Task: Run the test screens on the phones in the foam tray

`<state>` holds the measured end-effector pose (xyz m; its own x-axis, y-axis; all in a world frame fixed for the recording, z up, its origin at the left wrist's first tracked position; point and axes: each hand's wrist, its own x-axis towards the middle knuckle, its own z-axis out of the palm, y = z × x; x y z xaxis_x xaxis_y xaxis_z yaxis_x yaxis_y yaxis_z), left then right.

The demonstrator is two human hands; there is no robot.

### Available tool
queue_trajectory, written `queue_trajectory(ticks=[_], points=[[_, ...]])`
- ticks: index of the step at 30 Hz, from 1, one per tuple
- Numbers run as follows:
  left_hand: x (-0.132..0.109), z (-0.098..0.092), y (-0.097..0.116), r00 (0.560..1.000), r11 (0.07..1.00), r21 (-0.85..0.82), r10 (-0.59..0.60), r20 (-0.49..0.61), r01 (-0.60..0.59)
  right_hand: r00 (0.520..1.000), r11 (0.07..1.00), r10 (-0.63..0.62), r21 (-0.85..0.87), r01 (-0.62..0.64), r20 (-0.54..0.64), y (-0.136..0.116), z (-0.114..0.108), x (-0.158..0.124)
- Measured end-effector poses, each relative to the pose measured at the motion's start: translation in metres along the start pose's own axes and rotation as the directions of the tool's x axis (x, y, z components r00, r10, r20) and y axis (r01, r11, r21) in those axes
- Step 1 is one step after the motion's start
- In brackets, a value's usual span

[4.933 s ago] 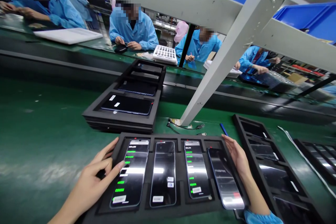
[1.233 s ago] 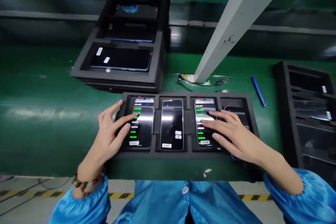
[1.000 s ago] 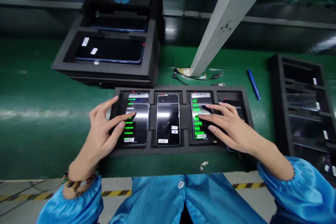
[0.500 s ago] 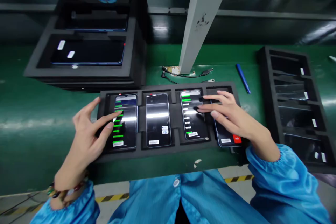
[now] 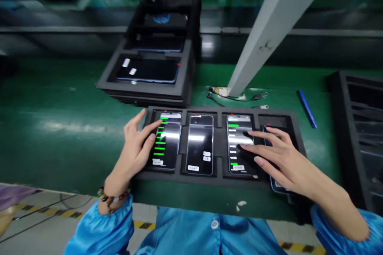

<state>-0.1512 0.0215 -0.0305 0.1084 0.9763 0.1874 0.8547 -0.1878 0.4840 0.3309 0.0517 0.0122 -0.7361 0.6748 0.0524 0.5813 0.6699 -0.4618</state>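
A black foam tray (image 5: 218,143) lies before me with phones in its slots. My left hand (image 5: 136,143) is open, its index fingertip at the upper left of the leftmost phone (image 5: 169,139), whose lit screen lists green lines. Beside it, the second phone (image 5: 200,143) has a dark screen with small white labels. Over the third phone (image 5: 237,155), lit with white and green lines, reach the spread fingers of my right hand (image 5: 278,155); whether they touch the glass I cannot tell. That hand largely covers the fourth phone (image 5: 273,177), which sits askew at the right end.
Behind on the left stands a stack of black foam trays (image 5: 143,89) holding phones. A grey post (image 5: 263,44) rises behind, with a black cable (image 5: 259,96) at its foot. To the right are a blue pen (image 5: 307,108) and another foam tray (image 5: 347,135) of phones.
The view has shifted, so everything sits differently in frame. My left index finger has moved up the leftmost screen. My right hand is lower, hiding more of the fourth phone and its red patch.
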Motion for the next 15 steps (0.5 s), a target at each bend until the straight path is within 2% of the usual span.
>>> queue_trajectory(ticks=[3,6,9,12,15], points=[[-0.003,-0.002,0.001,0.999,0.999,-0.004,0.046,-0.004,-0.046,1.0,1.0,0.007,-0.015,-0.008,-0.009,-0.001,0.004,-0.003],[-0.005,-0.002,0.003,1.0,1.0,-0.003,-0.009,-0.011,0.009,0.999,0.999,0.032,0.003,-0.032,-0.021,-0.006,0.008,-0.007],[-0.006,-0.002,0.004,0.999,1.0,-0.013,-0.012,-0.029,0.012,1.0,1.0,0.01,0.009,-0.01,0.012,-0.009,0.009,-0.009],[-0.006,-0.002,0.002,1.0,0.999,-0.032,0.01,0.003,-0.009,0.998,0.999,-0.026,-0.023,0.027,0.056,-0.009,0.007,-0.008],[-0.006,0.001,-0.003,1.0,0.999,-0.046,-0.018,0.013,0.019,0.997,0.999,-0.025,-0.041,0.029,0.078,-0.011,0.002,-0.006]])
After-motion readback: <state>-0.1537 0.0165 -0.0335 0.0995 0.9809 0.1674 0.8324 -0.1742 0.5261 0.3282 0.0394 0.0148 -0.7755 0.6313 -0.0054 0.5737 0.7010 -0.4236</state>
